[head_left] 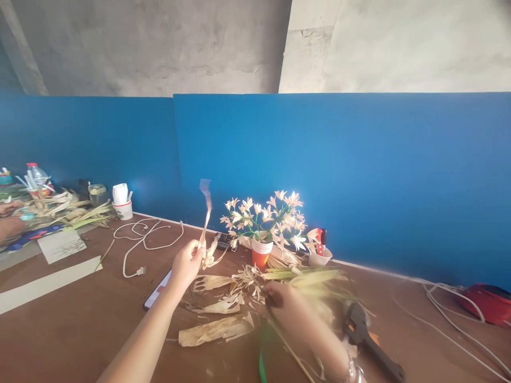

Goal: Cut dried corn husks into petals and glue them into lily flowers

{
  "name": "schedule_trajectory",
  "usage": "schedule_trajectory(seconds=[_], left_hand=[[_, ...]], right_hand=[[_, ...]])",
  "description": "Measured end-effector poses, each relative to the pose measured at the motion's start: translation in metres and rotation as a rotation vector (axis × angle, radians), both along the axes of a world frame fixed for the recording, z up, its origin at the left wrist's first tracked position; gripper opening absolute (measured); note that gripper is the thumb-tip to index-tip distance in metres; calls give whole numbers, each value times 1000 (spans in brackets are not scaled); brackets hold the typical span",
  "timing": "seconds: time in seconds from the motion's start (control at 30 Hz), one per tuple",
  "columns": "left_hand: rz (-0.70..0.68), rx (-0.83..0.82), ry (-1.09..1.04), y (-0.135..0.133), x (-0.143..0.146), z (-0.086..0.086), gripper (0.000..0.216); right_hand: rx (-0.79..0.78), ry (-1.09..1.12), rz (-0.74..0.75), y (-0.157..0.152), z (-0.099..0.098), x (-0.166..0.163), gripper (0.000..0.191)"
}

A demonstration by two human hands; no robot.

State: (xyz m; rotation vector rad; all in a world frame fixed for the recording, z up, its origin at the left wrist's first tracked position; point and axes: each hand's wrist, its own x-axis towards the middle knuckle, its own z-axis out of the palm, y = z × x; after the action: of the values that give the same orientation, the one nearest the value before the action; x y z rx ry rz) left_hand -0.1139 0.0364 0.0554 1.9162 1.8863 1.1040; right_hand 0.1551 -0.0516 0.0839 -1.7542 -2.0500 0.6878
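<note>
My left hand [190,260] is raised over the table and pinches the lower end of a thin, pale corn husk strip [207,213], whose blurred tip points up. Lower and to the right, my right hand [282,299] is blurred with its fingers curled in. A thin stalk [289,343] runs below it, but what the fingers grip is unclear. Dried husk pieces [215,329] and shredded scraps [249,282] lie between the hands. Behind them, a red and white paper cup [261,254] holds pale handmade flowers [279,215] on green stems.
A black glue gun [371,340] lies beside my right forearm. Under my left wrist is a phone [158,290]. White cables [138,242] loop across the table at left, and a red object [489,303] sits far right. Another person's hand [10,226] shows at far left. A blue partition [339,170] stands behind.
</note>
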Motion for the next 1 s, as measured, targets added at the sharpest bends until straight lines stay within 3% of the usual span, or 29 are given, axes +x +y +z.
schedule_trajectory(seconds=[0.1, 0.27, 0.4, 0.53, 0.77, 1.0], left_hand=[[-30, 73, -143, -6, -1, 4, 22], [-140, 2, -335, -10, 7, 6, 24], [-126, 64, -284, -9, 16, 3, 20], [-65, 51, -196, -8, 22, -6, 20], [-13, 66, -302, -3, 26, -18, 22], [59, 170, -430, -15, 31, -11, 24]], right_hand=[[55, 5, 10, 9, -8, -13, 27], [215, -316, 107, 31, -6, -42, 39], [252, -367, 185, 41, 4, -62, 40], [256, -395, 217, 44, 1, -73, 38], [207, -416, 231, 51, -13, -78, 25], [199, -283, 164, 47, -29, -62, 24]])
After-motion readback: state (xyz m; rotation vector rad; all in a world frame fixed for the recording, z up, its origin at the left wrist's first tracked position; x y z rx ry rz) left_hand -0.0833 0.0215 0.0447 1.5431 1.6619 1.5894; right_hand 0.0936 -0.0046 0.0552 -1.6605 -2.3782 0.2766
